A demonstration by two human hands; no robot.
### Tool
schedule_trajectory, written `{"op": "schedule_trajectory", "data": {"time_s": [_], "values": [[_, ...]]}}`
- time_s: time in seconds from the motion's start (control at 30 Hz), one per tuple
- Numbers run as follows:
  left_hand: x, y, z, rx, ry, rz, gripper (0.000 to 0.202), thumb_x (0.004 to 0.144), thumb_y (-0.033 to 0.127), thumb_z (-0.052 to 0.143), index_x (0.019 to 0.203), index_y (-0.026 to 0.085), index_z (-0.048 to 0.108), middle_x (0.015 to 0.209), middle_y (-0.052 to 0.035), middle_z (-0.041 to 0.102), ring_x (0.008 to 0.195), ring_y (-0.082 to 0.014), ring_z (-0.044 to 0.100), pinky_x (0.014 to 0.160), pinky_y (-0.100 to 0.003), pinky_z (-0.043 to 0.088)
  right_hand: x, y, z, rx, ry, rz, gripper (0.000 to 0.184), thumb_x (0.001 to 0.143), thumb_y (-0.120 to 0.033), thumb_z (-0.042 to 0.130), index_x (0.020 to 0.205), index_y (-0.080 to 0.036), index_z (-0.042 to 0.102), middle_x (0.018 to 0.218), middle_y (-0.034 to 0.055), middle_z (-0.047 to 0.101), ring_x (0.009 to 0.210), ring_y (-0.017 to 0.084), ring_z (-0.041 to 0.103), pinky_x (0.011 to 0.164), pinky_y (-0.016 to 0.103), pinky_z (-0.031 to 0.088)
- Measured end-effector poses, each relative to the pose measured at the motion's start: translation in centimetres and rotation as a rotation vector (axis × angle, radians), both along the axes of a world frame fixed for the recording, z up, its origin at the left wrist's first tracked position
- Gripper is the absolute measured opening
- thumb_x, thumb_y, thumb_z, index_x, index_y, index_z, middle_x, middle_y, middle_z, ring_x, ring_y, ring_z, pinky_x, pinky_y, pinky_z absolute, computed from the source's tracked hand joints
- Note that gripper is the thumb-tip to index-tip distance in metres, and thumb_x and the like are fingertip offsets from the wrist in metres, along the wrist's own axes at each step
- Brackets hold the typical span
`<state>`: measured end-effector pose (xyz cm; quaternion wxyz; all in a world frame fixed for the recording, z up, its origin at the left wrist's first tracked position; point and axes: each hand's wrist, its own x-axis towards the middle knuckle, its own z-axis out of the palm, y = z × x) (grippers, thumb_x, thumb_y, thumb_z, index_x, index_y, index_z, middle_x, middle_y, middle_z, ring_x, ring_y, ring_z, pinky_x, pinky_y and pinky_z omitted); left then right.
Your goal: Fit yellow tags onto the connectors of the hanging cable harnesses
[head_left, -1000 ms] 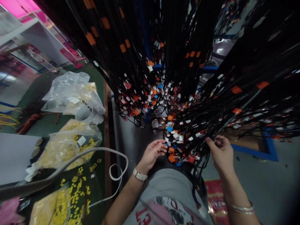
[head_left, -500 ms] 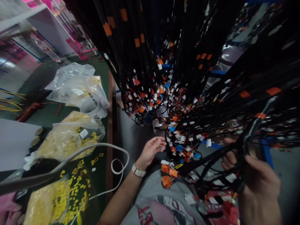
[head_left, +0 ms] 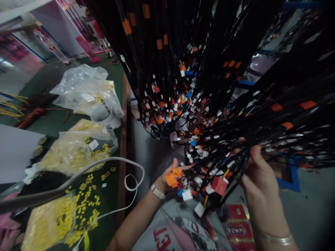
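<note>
The right hand is clenching a bundle of black wires, holding it clear of the hanging harnesses so its plugs are fanning out above the lap. The left hand is pinching an orange connector at the bundle's end, likely singling it out

Matt black sheathing is shown on the hanging black wire bundle, tipped with smooth orange plastic connectors. Glossy, crinkled film is seen on the clear plastic bags; the green bench looks matt.
</note>
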<state>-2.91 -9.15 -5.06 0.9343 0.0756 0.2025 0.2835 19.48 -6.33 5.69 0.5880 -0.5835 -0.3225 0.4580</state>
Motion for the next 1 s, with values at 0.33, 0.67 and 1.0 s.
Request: {"op": "schedule_trajectory", "data": {"time_s": [0.33, 0.67, 1.0], "values": [[-0.2, 0.6, -0.3, -0.025, -0.06, 0.087, 0.081, 0.075, 0.077, 0.028, 0.088, 0.007, 0.066, 0.08, -0.0141, 0.069, 0.081, -0.0275, 0.065, 0.08, -0.039, 0.042, -1.2, 3.9, -4.4, -0.081, 0.295, -0.114, 0.04, 0.057, -0.041, 0.08, 0.087, -0.021, 0.064, 0.077, -0.0029, 0.063, 0.059, 0.01, 0.057, 0.045, 0.021, 0.043], [-2.4, 1.2, -1.1, 0.044, -0.133, -0.024, 0.088, 0.073, 0.08, 0.018, 0.124, 0.015, 0.048, 0.098, -0.0157, 0.066, 0.079, -0.0286, 0.065, 0.061, -0.043, 0.051, 0.1, 5.1, -7.4, -0.091, 0.057, -0.148, 0.042, 0.059, -0.041, 0.078, 0.087, -0.017, 0.06, 0.062, -0.0045, 0.057, 0.044, 0.007, 0.044, 0.04, 0.022, 0.038], [-3.0, 1.7, -0.3, 0.084, -0.042, -0.031, 0.081, 0.075, 0.076, 0.028, 0.122, 0.015, 0.051, 0.103, -0.0173, 0.064, 0.083, -0.0287, 0.065, 0.062, -0.044, 0.054, -2.2, 2.2, -6.1, -0.07, 0.286, -0.181, 0.054, 0.055, -0.027, 0.083, 0.101, -0.026, 0.054, 0.076, -0.0075, 0.056, 0.062, 0.006, 0.054, 0.052, 0.016, 0.046]]}}
